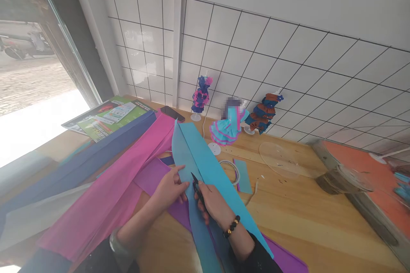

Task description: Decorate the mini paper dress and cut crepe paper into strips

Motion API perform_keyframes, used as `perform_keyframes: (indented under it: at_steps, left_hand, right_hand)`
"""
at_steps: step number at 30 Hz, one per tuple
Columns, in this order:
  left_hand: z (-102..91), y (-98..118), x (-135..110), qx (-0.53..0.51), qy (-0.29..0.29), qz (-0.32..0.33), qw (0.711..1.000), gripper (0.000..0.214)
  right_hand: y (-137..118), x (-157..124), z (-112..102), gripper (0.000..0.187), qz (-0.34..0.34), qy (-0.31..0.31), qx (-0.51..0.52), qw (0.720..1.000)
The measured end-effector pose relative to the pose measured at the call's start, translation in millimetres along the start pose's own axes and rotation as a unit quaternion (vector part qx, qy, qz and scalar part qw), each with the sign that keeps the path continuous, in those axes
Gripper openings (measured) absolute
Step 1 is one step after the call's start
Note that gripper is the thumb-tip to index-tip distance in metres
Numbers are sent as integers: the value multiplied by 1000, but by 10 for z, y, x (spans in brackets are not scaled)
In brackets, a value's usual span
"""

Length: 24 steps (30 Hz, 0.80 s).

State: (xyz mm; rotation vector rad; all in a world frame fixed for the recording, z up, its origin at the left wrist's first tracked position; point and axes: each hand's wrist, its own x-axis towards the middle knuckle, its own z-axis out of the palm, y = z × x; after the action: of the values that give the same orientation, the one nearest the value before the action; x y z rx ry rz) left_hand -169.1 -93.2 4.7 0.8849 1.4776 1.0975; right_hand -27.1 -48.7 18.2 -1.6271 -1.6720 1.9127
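Observation:
A long sheet of light blue crepe paper (pixel 205 153) lies folded lengthwise across the table in front of me. My left hand (pixel 171 184) is at its left edge, thumb on top and lower fingers curled at the rim, holding it. Black scissors (pixel 197 192) are gripped in my right hand (pixel 213 202), over the blue sheet with their pointed tips upward and left, close to my left thumb. Purple paper (pixel 153 175) shows underneath. Beside it on the left lie pink paper (pixel 112 183) and dark blue paper (pixel 83 158) in long strips.
Along the tiled wall stand a blue-and-pink paper figure (pixel 201 96), a light blue paper dress figure (pixel 227 128) and a brown-and-blue one (pixel 263 113). A tape roll (pixel 237 172), a clear disc (pixel 278 160), a phone (pixel 172 113) and leaflets (pixel 109 115) lie around. A round container (pixel 342 179) stands right.

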Motion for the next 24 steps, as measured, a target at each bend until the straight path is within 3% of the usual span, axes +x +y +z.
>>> perform_keyframes:
  at_steps: [24]
  left_hand:
    - [3, 23, -17, 13, 5, -1, 1000, 64]
  right_hand:
    - [13, 17, 52, 39, 4, 34, -7, 999]
